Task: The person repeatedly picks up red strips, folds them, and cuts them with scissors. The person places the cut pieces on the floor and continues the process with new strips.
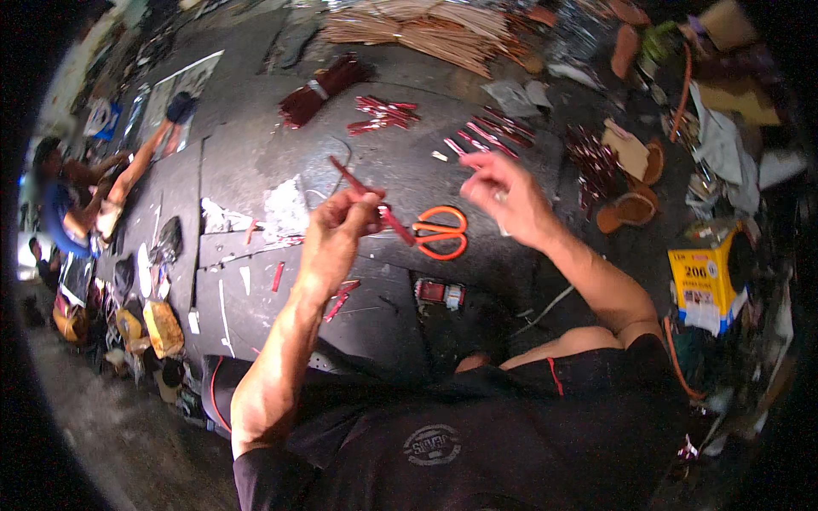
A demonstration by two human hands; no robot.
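My left hand (336,226) pinches a dark red strip (347,176) between thumb and fingers. One end sticks up past the fingertips, and a shinier red length (396,227) hangs out on the right side. Just beyond that lies a pair of scissors with orange handles (441,232); its blades are hard to make out. My right hand (509,200) hovers over the work surface, slightly blurred, fingers apart and apparently holding nothing. It is nearest to a row of shiny red strips (481,140) laid out beyond its fingertips.
Farther off lie a tied dark red bundle (319,89), a pile of red strips (381,115) and long tan strips (409,30). A small red box (440,293) sits near me. A yellow box (705,277) stands right, by brown sandal soles (629,209). Another person (72,200) sits left.
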